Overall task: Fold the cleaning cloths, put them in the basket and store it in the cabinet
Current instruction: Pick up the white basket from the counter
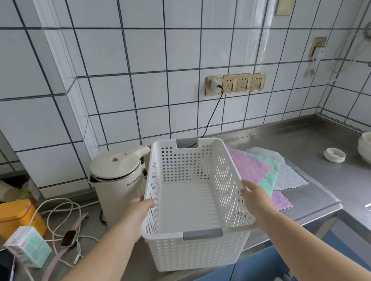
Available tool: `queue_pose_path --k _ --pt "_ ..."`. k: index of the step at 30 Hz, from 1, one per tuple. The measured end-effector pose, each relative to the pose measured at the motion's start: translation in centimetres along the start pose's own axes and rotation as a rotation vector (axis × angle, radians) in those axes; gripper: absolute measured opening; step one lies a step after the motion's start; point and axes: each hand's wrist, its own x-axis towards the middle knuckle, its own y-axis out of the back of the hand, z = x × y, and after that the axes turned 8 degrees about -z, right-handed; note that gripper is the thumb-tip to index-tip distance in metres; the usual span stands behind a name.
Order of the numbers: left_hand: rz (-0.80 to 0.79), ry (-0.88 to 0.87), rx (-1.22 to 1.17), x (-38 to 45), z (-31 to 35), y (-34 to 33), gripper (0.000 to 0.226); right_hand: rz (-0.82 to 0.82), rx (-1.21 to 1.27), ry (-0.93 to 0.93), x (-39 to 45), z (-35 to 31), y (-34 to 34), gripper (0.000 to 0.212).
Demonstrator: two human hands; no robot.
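Hands hold the empty basket (194, 200) by its long sides, left hand (139, 210) and right hand (255, 196) opposite each other, long axis pointing away. The unfolded cloths (257, 170) lie just right on the worktop (315, 138), nearer the right hand.

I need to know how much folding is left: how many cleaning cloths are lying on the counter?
3 visible, overlapped right of the basket: a pink cloth on top, a green cloth under it, a grey cloth lowest. The basket hides their left edges, so more may lie beneath.
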Motion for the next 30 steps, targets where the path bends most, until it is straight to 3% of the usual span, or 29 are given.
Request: queue_pose_path --k 9,14,18,20,23,30 --pt "0.024 -0.046 0.078 0.3 0.2 0.1 0.024 -0.001 0.033 0.023 0.0 -0.3 -0.3 0.045" --pt "0.012 -0.274 0.252 -1.5 1.6 -0.5 0.040 -0.007 0.038 -0.007 -0.7 -0.6 0.6 0.044" --pt "-0.015 -0.415 0.340 -2.9 3.7 -1.1 0.036 -0.003 0.074 0.075 -1.7 -0.7 1.5 0.044" --pt "-0.012 -0.456 0.387 -3.1 4.2 -1.6 0.051 0.009 0.114 0.114 -2.4 -0.9 2.1 0.041" --pt "-0.009 -0.578 0.465 -4.3 4.7 -3.4 0.047 0.047 0.157 0.177 -4.4 -1.1 2.9 0.036" --pt "-0.341 -0.911 0.843 -8.3 1.7 -11.7 0.036 0.193 0.097 0.203 -11.2 3.4 5.1 0.030"
